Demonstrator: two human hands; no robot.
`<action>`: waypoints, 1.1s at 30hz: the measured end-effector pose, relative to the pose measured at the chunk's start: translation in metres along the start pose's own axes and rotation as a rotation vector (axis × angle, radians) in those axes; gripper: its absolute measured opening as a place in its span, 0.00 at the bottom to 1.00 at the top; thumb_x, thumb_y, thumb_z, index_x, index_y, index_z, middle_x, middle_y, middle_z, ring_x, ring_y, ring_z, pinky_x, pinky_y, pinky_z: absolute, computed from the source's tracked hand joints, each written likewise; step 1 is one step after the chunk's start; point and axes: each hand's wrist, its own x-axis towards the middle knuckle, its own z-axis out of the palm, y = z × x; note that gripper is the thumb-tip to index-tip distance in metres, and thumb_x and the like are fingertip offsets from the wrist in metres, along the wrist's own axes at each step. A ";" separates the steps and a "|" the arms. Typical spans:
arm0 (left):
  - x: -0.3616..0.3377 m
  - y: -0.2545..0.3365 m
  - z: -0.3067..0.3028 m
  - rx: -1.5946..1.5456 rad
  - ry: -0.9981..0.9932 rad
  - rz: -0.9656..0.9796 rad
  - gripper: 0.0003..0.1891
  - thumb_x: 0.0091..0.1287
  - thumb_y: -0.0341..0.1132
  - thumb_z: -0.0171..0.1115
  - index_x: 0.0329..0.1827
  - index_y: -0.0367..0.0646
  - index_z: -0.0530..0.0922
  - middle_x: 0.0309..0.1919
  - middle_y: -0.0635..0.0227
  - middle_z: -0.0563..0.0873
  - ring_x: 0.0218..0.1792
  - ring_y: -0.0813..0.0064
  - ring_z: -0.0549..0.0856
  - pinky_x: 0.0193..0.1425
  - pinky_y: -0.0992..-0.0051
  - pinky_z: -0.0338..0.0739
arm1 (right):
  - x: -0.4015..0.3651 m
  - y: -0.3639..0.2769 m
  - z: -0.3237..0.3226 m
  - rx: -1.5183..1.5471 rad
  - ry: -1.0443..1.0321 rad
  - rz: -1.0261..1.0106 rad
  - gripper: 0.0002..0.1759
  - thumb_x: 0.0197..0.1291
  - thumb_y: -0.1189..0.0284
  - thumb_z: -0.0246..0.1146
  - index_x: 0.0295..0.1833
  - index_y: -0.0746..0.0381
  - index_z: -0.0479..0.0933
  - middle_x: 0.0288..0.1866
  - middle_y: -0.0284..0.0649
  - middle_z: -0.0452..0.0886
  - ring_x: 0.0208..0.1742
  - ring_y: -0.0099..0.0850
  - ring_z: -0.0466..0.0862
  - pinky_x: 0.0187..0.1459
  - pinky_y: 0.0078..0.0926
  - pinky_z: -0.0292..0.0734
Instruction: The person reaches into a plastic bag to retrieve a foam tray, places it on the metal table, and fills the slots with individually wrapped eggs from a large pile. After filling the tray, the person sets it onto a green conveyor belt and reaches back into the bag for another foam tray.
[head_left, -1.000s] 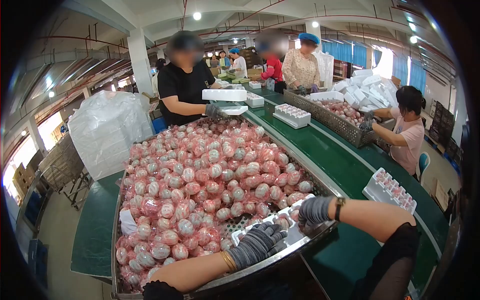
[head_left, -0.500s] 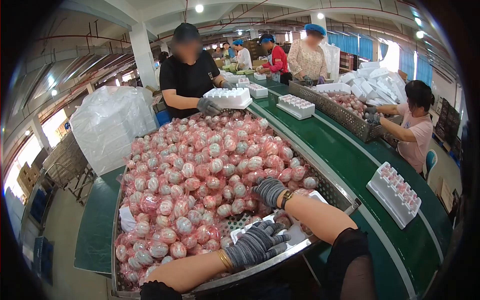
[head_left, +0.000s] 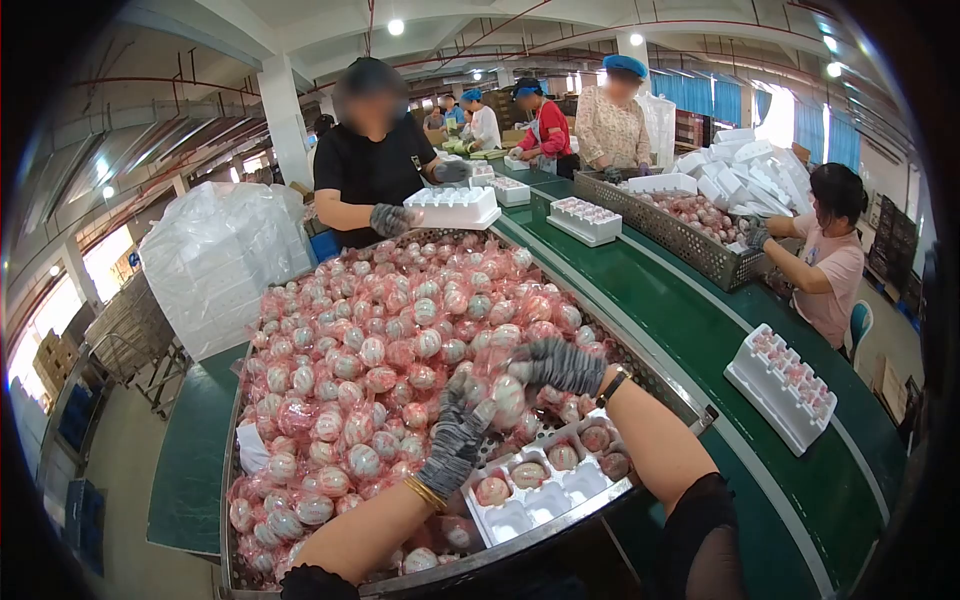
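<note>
Between my hands, above the pile, is a plastic-wrapped egg (head_left: 507,398) in clear film with red print. My left hand (head_left: 458,425), in a grey striped glove, grips it from the left with thumb and fingers. From the upper right my right hand (head_left: 562,368), gloved alike, pinches the wrapper. Just below them, a white foam tray (head_left: 535,508) rests at the near right corner of the metal bin (head_left: 660,385). Several eggs sit in its back-row cups and right end; front cups show bare. Many wrapped eggs (head_left: 370,350) fill the bin.
Right of the bin runs a green conveyor belt (head_left: 690,300) carrying filled foam trays (head_left: 780,385). Across the bin, a person in black (head_left: 375,165) handles another foam tray (head_left: 450,208). Other people work around a second bin (head_left: 690,235). Bagged white foam (head_left: 225,265) stands left.
Both hands have lifted off the tray area and come together above the pile, now holding a wrapped egg. The foam tray, earlier covered by my hands and forearm, shows more fully.
</note>
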 end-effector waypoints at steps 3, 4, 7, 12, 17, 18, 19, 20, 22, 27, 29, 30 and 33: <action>0.020 -0.021 -0.027 -0.124 -0.048 -0.039 0.26 0.63 0.34 0.63 0.63 0.51 0.63 0.48 0.63 0.77 0.45 0.67 0.80 0.53 0.59 0.79 | 0.016 0.018 0.018 -0.292 0.027 -0.107 0.21 0.61 0.65 0.63 0.56 0.65 0.76 0.49 0.40 0.82 0.50 0.23 0.78 0.53 0.27 0.74; 0.019 -0.024 -0.029 -0.080 -0.006 -0.047 0.25 0.64 0.34 0.63 0.62 0.50 0.63 0.49 0.62 0.77 0.45 0.66 0.81 0.53 0.58 0.80 | 0.017 0.012 0.019 -0.522 0.060 -0.074 0.23 0.61 0.64 0.63 0.58 0.65 0.74 0.52 0.42 0.81 0.53 0.25 0.77 0.57 0.28 0.72; -0.004 0.019 0.012 -0.005 0.061 -0.139 0.23 0.68 0.43 0.57 0.59 0.40 0.65 0.52 0.58 0.77 0.47 0.61 0.82 0.51 0.55 0.81 | 0.013 0.004 0.029 -0.340 0.122 -0.029 0.28 0.59 0.63 0.65 0.61 0.65 0.71 0.53 0.44 0.80 0.55 0.29 0.77 0.58 0.28 0.72; -0.009 0.018 0.029 -0.183 0.146 -0.232 0.22 0.70 0.44 0.54 0.61 0.45 0.63 0.42 0.63 0.79 0.38 0.70 0.81 0.40 0.68 0.83 | -0.019 0.005 0.083 -0.979 0.235 -0.187 0.47 0.45 0.54 0.70 0.67 0.66 0.61 0.64 0.52 0.68 0.70 0.46 0.61 0.70 0.38 0.55; -0.002 -0.005 0.017 0.278 -0.055 -0.222 0.24 0.67 0.46 0.57 0.57 0.38 0.69 0.48 0.57 0.79 0.49 0.66 0.80 0.54 0.66 0.76 | -0.057 -0.018 0.028 -0.478 0.166 -0.146 0.29 0.53 0.65 0.69 0.58 0.65 0.70 0.51 0.44 0.78 0.51 0.33 0.78 0.55 0.30 0.72; -0.009 -0.005 0.017 0.725 -0.148 -0.052 0.28 0.64 0.48 0.59 0.59 0.38 0.68 0.51 0.53 0.79 0.51 0.62 0.80 0.56 0.64 0.74 | -0.070 -0.040 0.024 -0.368 0.174 -0.039 0.27 0.54 0.64 0.69 0.56 0.65 0.71 0.48 0.42 0.79 0.49 0.30 0.79 0.53 0.29 0.73; -0.018 0.000 0.021 1.163 -0.239 0.134 0.32 0.61 0.49 0.62 0.62 0.37 0.66 0.53 0.49 0.78 0.53 0.57 0.79 0.58 0.62 0.72 | -0.081 -0.059 0.019 -0.259 0.182 0.069 0.25 0.55 0.63 0.68 0.54 0.65 0.72 0.46 0.39 0.80 0.47 0.27 0.79 0.52 0.28 0.74; -0.022 0.019 0.036 1.312 -0.350 0.005 0.38 0.56 0.52 0.65 0.64 0.37 0.64 0.56 0.44 0.75 0.57 0.51 0.76 0.62 0.59 0.68 | -0.088 -0.073 0.008 -0.337 0.028 0.095 0.25 0.55 0.62 0.68 0.53 0.64 0.73 0.45 0.39 0.80 0.47 0.26 0.79 0.51 0.28 0.74; -0.024 0.014 0.035 1.417 -0.559 -0.052 0.40 0.54 0.53 0.67 0.64 0.37 0.63 0.52 0.46 0.77 0.54 0.51 0.77 0.59 0.61 0.70 | -0.098 -0.082 0.002 -0.409 -0.212 0.172 0.24 0.55 0.60 0.68 0.51 0.63 0.75 0.42 0.38 0.81 0.45 0.25 0.79 0.50 0.27 0.74; -0.029 0.002 0.028 1.499 -0.629 -0.003 0.43 0.52 0.57 0.66 0.64 0.36 0.63 0.55 0.44 0.75 0.57 0.46 0.74 0.63 0.60 0.68 | -0.102 -0.056 0.042 -0.965 -0.513 0.415 0.21 0.56 0.57 0.63 0.54 0.52 0.76 0.43 0.40 0.82 0.48 0.40 0.81 0.56 0.40 0.69; -0.028 0.005 0.030 1.527 -0.672 -0.060 0.41 0.53 0.57 0.66 0.62 0.36 0.67 0.59 0.46 0.72 0.60 0.48 0.72 0.66 0.61 0.65 | -0.100 -0.053 0.048 -1.084 -0.462 0.417 0.18 0.58 0.59 0.59 0.53 0.49 0.77 0.46 0.42 0.81 0.52 0.44 0.78 0.59 0.46 0.64; -0.028 0.002 0.027 1.531 -0.672 -0.062 0.40 0.53 0.57 0.66 0.62 0.37 0.68 0.60 0.46 0.71 0.60 0.48 0.72 0.66 0.61 0.65 | -0.096 -0.059 0.054 -1.106 -0.428 0.520 0.17 0.59 0.59 0.59 0.53 0.49 0.77 0.47 0.43 0.80 0.53 0.44 0.78 0.60 0.46 0.64; -0.030 0.001 0.025 1.553 -0.671 -0.004 0.43 0.53 0.59 0.65 0.67 0.40 0.64 0.58 0.49 0.75 0.59 0.51 0.75 0.65 0.58 0.65 | -0.105 -0.066 0.064 -1.214 -0.371 0.501 0.15 0.59 0.62 0.56 0.51 0.50 0.77 0.46 0.44 0.80 0.52 0.44 0.78 0.60 0.46 0.64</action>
